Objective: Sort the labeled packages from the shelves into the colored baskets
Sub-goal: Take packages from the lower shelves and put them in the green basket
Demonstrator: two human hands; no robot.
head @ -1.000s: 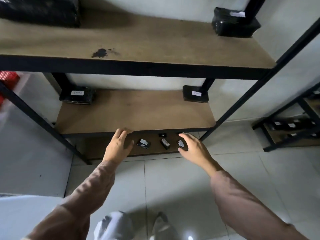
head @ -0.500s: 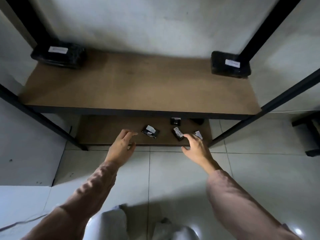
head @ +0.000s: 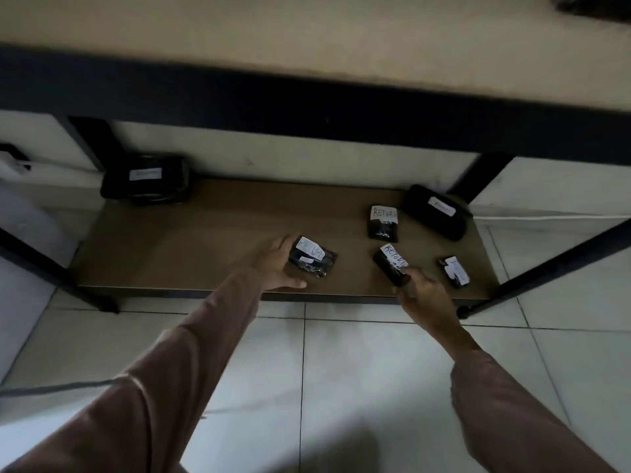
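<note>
Down on the lowest shelf board (head: 205,240) of the dark-framed rack lie four small black wrapped packages with white handwritten labels, and two bigger black ones sit at the back corners. The left hand (head: 276,264) is spread wide, fingers nearly straight and thumb stretched along the board's front edge, its fingertips against the left side of the leftmost small package (head: 312,259) without closing on it. The right hand (head: 423,295) has its fingers curled, pinching the near end of the middle small package (head: 392,266), whose label reads "RETUR"; that package lies on the board, tilted diagonally. Behind it, apart, lies the rear small package (head: 383,223), also marked "RETUR". Just right of the right hand is the rightmost small package (head: 456,272), its writing too blurred to read. The large back-right package (head: 435,213) rests by the rear post, the large back-left package (head: 146,180) well apart at the opposite corner.
</note>
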